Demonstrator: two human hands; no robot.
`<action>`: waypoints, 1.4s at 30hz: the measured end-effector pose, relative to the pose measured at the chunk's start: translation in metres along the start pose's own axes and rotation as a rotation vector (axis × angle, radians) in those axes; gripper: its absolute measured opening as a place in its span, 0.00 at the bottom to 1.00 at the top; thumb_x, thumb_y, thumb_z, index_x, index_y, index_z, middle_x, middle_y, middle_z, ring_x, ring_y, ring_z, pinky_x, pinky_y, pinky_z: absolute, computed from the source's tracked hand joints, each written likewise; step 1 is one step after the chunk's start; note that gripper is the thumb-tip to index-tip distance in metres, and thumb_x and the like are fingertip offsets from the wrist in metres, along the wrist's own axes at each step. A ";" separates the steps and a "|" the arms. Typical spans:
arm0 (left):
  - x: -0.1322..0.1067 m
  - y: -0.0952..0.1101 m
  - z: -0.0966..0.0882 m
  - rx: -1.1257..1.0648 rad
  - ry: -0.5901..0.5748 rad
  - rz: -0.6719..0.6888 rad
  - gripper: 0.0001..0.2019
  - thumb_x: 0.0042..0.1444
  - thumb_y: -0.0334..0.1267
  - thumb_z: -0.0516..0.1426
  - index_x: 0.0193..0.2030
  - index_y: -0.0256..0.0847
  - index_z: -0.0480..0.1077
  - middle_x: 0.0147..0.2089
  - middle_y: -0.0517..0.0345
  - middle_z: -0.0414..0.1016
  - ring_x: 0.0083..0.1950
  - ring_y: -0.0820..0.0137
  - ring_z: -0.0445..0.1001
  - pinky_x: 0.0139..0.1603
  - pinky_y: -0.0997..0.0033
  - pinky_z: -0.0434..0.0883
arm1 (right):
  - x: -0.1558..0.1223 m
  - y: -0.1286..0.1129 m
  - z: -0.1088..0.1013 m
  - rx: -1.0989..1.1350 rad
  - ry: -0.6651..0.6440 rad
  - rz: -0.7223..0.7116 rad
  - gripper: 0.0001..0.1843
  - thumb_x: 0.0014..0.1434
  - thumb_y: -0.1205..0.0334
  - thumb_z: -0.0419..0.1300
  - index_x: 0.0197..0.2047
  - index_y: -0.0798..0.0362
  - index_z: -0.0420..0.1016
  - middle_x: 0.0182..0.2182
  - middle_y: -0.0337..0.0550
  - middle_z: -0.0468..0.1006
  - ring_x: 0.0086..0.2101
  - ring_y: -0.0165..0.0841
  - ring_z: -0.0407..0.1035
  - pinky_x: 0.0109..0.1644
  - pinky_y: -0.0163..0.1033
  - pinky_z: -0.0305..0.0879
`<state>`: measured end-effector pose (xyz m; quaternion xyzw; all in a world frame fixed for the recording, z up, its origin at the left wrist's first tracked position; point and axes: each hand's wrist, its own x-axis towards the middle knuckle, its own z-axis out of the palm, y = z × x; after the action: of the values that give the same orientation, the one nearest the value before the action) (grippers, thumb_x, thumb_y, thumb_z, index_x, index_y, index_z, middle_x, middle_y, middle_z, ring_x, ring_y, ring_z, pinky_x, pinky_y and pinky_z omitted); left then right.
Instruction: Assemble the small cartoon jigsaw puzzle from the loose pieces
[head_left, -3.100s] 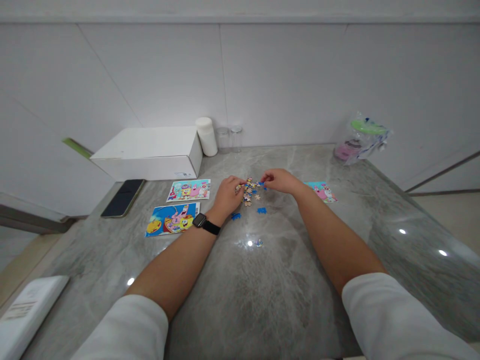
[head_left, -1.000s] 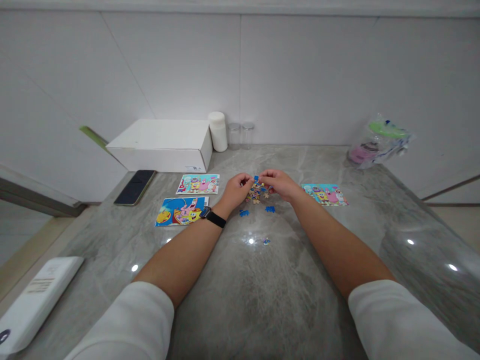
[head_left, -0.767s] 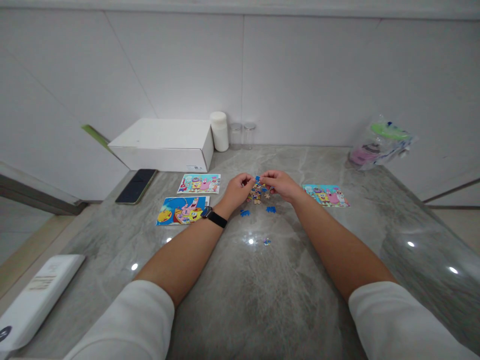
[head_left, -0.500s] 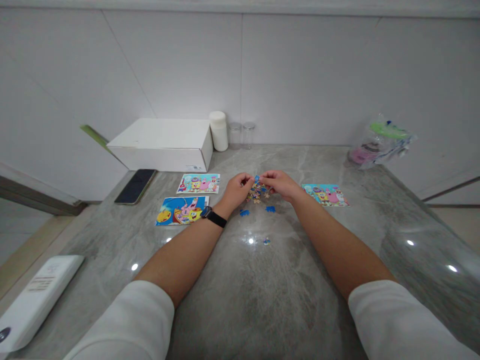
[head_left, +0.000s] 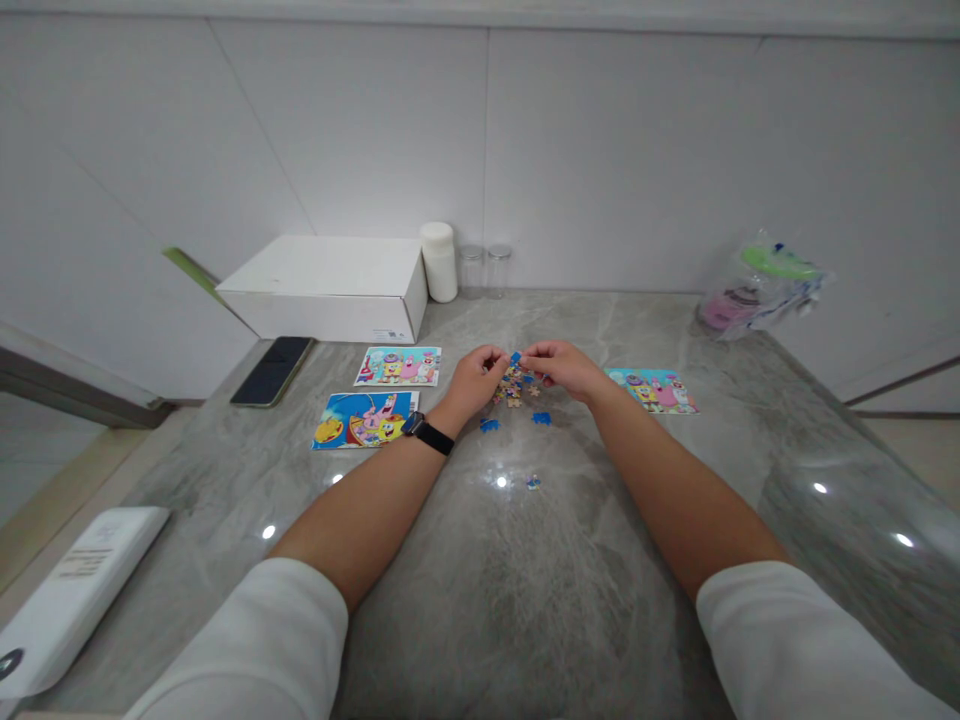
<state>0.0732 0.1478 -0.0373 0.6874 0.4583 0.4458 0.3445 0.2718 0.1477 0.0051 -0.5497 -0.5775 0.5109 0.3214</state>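
Note:
A small heap of jigsaw pieces lies mid-table on the grey marble top. My left hand, with a black watch at the wrist, is curled at the heap's left edge, fingertips pinched together. My right hand is curled at the heap's right edge and pinches a small blue puzzle piece just above the heap. Both hands nearly meet over the pieces. Two loose blue pieces lie just in front of the heap, and one more piece lies nearer to me.
Three cartoon picture cards lie flat: two on the left, one on the right. A phone and white box sit far left, a white jar and clear jars at the wall, a plastic bag far right, a white device near left.
Since three seconds ago my hands drew closer together and lifted a blue piece above the heap. Over the last second they have hardly moved.

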 end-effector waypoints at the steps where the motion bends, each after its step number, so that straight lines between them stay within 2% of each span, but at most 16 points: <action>1: -0.001 0.002 0.000 0.004 -0.004 0.003 0.12 0.65 0.45 0.57 0.37 0.40 0.74 0.34 0.60 0.75 0.36 0.69 0.70 0.40 0.70 0.66 | -0.001 -0.002 -0.003 -0.021 -0.016 -0.007 0.18 0.49 0.48 0.72 0.34 0.53 0.78 0.25 0.36 0.74 0.26 0.27 0.62 0.26 0.32 0.56; 10: -0.016 0.046 0.000 -0.045 -0.031 0.003 0.12 0.65 0.45 0.58 0.37 0.39 0.75 0.33 0.60 0.74 0.35 0.71 0.69 0.36 0.72 0.64 | -0.029 -0.040 -0.029 -0.132 -0.171 -0.068 0.14 0.51 0.56 0.68 0.41 0.51 0.80 0.30 0.38 0.77 0.29 0.28 0.65 0.30 0.33 0.61; 16: -0.031 0.084 -0.010 -0.120 -0.058 -0.018 0.12 0.65 0.46 0.58 0.38 0.39 0.75 0.32 0.62 0.73 0.32 0.73 0.68 0.34 0.73 0.64 | -0.061 -0.072 -0.035 -0.191 -0.209 -0.098 0.11 0.53 0.54 0.67 0.37 0.52 0.80 0.27 0.37 0.73 0.28 0.29 0.64 0.29 0.34 0.62; 21: -0.055 0.110 -0.017 -0.123 -0.056 -0.039 0.13 0.66 0.47 0.57 0.38 0.40 0.74 0.32 0.61 0.74 0.31 0.73 0.67 0.33 0.73 0.63 | -0.089 -0.094 -0.035 -0.248 -0.268 -0.147 0.15 0.55 0.53 0.67 0.43 0.52 0.81 0.32 0.40 0.77 0.29 0.29 0.65 0.30 0.34 0.64; 24: -0.075 0.107 -0.015 -0.170 -0.045 -0.072 0.12 0.66 0.47 0.57 0.38 0.40 0.72 0.33 0.61 0.73 0.33 0.73 0.67 0.35 0.73 0.64 | -0.096 -0.097 -0.029 -0.286 -0.331 -0.152 0.17 0.57 0.50 0.67 0.45 0.52 0.81 0.33 0.40 0.78 0.30 0.29 0.66 0.30 0.33 0.64; 27: -0.097 0.095 -0.009 -0.228 -0.044 -0.140 0.11 0.67 0.46 0.56 0.39 0.40 0.70 0.34 0.62 0.71 0.33 0.73 0.67 0.35 0.73 0.64 | -0.095 -0.091 -0.017 -0.360 -0.415 -0.147 0.16 0.56 0.50 0.67 0.44 0.52 0.81 0.32 0.39 0.78 0.30 0.30 0.67 0.28 0.34 0.64; 31: -0.117 0.079 -0.006 -0.238 -0.013 -0.168 0.11 0.67 0.46 0.56 0.39 0.40 0.70 0.34 0.62 0.70 0.34 0.73 0.67 0.36 0.73 0.65 | -0.088 -0.076 0.002 -0.425 -0.431 -0.133 0.14 0.54 0.52 0.68 0.40 0.52 0.80 0.30 0.39 0.78 0.29 0.30 0.68 0.28 0.34 0.63; 37: -0.119 0.059 -0.009 -0.244 -0.010 -0.152 0.14 0.67 0.50 0.56 0.40 0.41 0.70 0.35 0.61 0.71 0.36 0.71 0.68 0.38 0.73 0.66 | -0.075 -0.057 0.015 -0.394 -0.450 -0.100 0.14 0.53 0.54 0.69 0.40 0.52 0.77 0.27 0.36 0.75 0.27 0.28 0.66 0.27 0.32 0.63; 42: -0.110 0.047 -0.009 -0.223 0.003 -0.137 0.13 0.68 0.47 0.56 0.41 0.40 0.71 0.37 0.59 0.74 0.39 0.70 0.70 0.42 0.71 0.68 | -0.062 -0.044 0.016 -0.381 -0.400 -0.090 0.13 0.54 0.55 0.69 0.41 0.51 0.78 0.28 0.38 0.78 0.27 0.29 0.68 0.27 0.33 0.64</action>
<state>0.0595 0.0295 -0.0254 0.6114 0.4524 0.4703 0.4477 0.2553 0.0902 0.0541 -0.4622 -0.7389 0.4767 0.1146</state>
